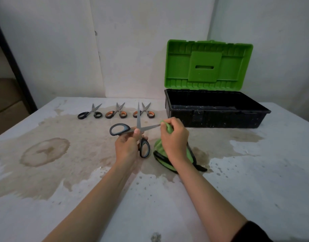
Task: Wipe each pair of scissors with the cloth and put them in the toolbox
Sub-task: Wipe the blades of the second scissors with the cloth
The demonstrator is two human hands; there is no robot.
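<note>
Steel blades on grey-and-black plastic loops make the scissors [138,130] stiff, light and sharp at the tips. They are held open in an X just above the table, centre of the frame, so I judge the safe hold to be at the pivot or loops, never along the edges. The left hand [127,147] takes them there, thumb and fingers pinching the pivot, one loop jutting left and the other hanging by the palm. One blade points up the frame. The other runs right into the cloth [158,149], a soft green rag with dark trim that drapes limp onto the table. The right hand [174,137] curls its fingers and pinches a fold round that blade's tip. Farther back lie a black pair [90,113], an orange pair [116,112] and a second orange pair [144,110], flat in a row with no hand on them. At upper right stands the toolbox [220,117], its green lid [209,64] upright and its black tub open, with nothing visible inside. The table [255,172] is pale and rough, blotched by a broad brown stain [45,151] that may be damp. A scuffed white wall [62,49] closes the room behind.
</note>
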